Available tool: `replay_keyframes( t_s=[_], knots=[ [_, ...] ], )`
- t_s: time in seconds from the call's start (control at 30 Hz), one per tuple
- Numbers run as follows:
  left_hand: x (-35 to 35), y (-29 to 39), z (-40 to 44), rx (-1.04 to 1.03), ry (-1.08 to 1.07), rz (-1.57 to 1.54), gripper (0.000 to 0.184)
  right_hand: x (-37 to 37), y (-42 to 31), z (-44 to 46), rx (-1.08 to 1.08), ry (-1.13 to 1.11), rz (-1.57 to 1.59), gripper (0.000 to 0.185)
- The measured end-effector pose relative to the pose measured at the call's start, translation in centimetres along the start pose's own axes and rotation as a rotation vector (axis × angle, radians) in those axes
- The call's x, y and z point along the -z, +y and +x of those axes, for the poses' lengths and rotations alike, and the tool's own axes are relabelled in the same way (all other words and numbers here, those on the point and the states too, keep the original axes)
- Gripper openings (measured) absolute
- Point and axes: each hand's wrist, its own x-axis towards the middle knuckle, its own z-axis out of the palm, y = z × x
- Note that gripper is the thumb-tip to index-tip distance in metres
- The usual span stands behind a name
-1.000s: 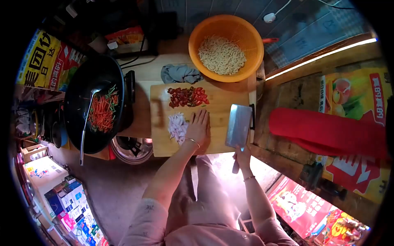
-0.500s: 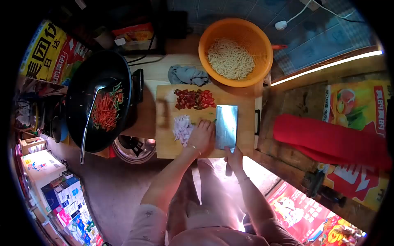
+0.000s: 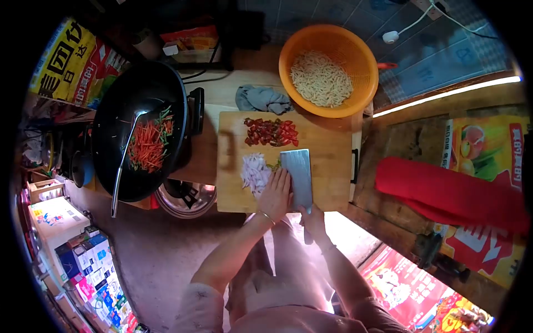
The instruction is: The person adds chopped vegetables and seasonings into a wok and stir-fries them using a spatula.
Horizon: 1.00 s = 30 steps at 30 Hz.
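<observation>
My right hand [image 3: 315,221] is closed around the handle of a cleaver [image 3: 298,177], whose broad blade points away from me over the wooden cutting board [image 3: 330,166]. Along the blade's left side lies my left hand [image 3: 275,193], its fingers stretched out and their tips by the upper part of the blade. A few green bits [image 3: 273,165] show by those fingertips; what is under the hand is hidden. Chopped pale purple onion [image 3: 255,173] is heaped just left of my left hand. Farther back on the board sits a pile of chopped red peppers [image 3: 269,133].
On the left, a black wok [image 3: 111,161] holds shredded red and green vegetables [image 3: 149,145] and a metal ladle [image 3: 123,169]. An orange colander [image 3: 369,69] of noodles stands behind the board, beside a grey cloth [image 3: 261,100]. Red fabric [image 3: 438,188] lies at right.
The cleaver has shifted left and its blade has turned slightly, losing its bright glare. My left hand has moved closer against the blade, with fingers straighter. The whole view has shifted slightly.
</observation>
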Motion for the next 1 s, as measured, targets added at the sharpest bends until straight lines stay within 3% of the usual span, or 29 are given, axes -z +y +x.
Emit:
replay_keyframes(
  t_s=[0.17,0.23,0.33,0.37,0.47,0.63,0.8,0.93,1.0],
  knots=[
    [-0.6,0.0,-0.9,0.092,0.023,0.016,0.061,-0.9,-0.2,0.1,0.035,-0.033,0.023,0.028],
    [-0.4,0.0,-0.8,0.093,0.059,-0.035,0.065,-1.0,0.2,0.5,0.173,-0.066,-0.071,0.024],
    [0.1,0.3,-0.7,0.09,0.045,-0.064,0.064,-0.3,0.2,0.3,0.069,-0.1,0.047,0.018],
    [0.3,0.3,-0.8,0.09,0.046,-0.064,0.064,0.1,1.0,0.5,0.098,-0.12,0.056,0.024],
    [1.2,1.3,-0.8,-0.053,0.027,-0.075,0.064,1.8,-0.9,-0.9,-0.01,-0.166,0.13,0.011],
    [3.5,2.4,-0.7,-0.14,0.018,-0.041,0.062,3.3,-3.0,-2.4,-0.006,-0.201,0.142,0.016],
    [10.8,1.4,-0.8,-0.21,0.076,0.042,0.06,3.1,-10.8,-5.4,0.058,-0.22,0.189,0.021],
    [19.4,-1.2,-1.8,-0.219,0.195,0.188,0.062,1.1,-18.1,-6.8,0.231,-0.303,0.218,0.02],
    [24.0,-2.7,-2.3,-0.135,0.131,0.311,0.064,-0.8,-21.7,-7.0,0.303,-0.411,0.343,0.02]
  ],
)
